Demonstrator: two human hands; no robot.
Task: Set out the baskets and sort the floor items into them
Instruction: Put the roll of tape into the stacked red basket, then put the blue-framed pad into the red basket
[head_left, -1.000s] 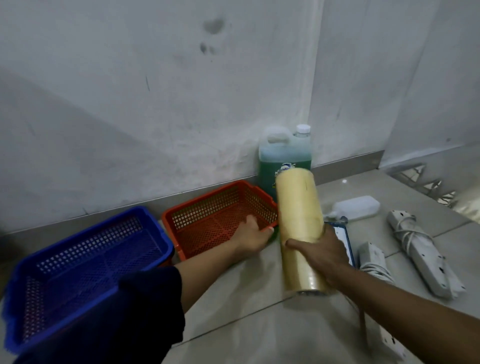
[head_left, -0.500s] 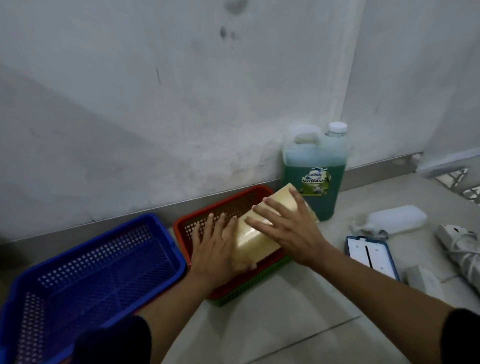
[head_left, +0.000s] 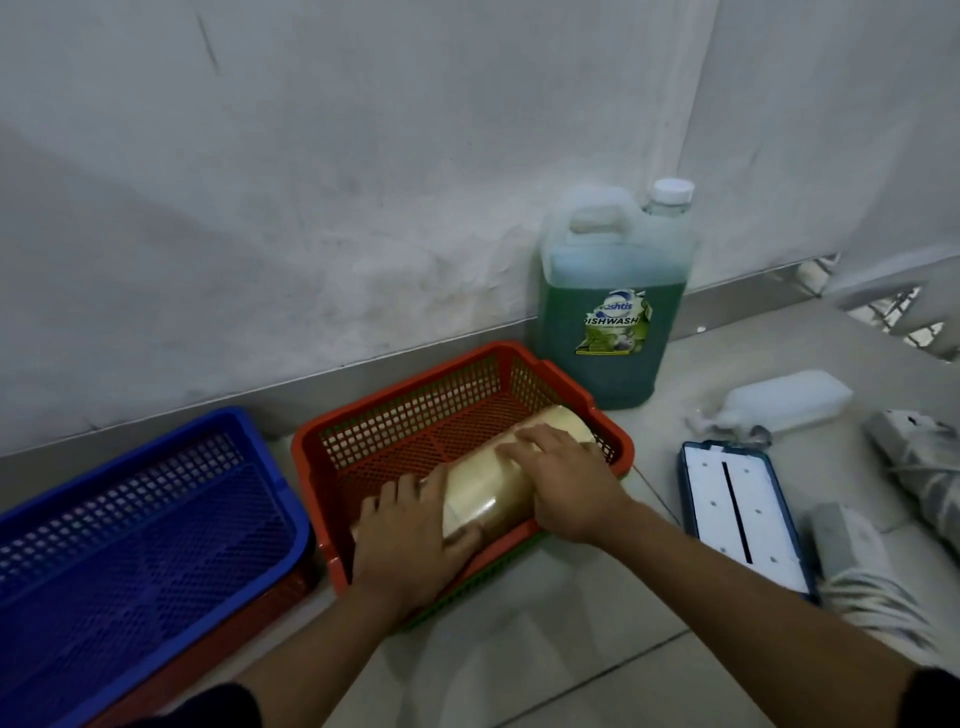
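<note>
A pale yellow roll of tape (head_left: 488, 488) lies on its side across the front of the orange basket (head_left: 415, 410), its near end over the rim. My left hand (head_left: 410, 540) cups the near end of the roll. My right hand (head_left: 566, 483) presses flat on the roll's far part. A green basket edge (head_left: 498, 566) shows under the orange one. The blue basket (head_left: 135, 519) sits to the left, stacked on another red one.
A green dishwash jug (head_left: 608, 312) stands against the wall right of the orange basket. On the tiles to the right lie a white bottle (head_left: 784, 400), a blue-framed white panel (head_left: 737, 514) and white power strips with cords (head_left: 919, 462).
The roll went from upright in my right hand into the orange basket, and now lies lower and flatter. Both hands have settled on it.
</note>
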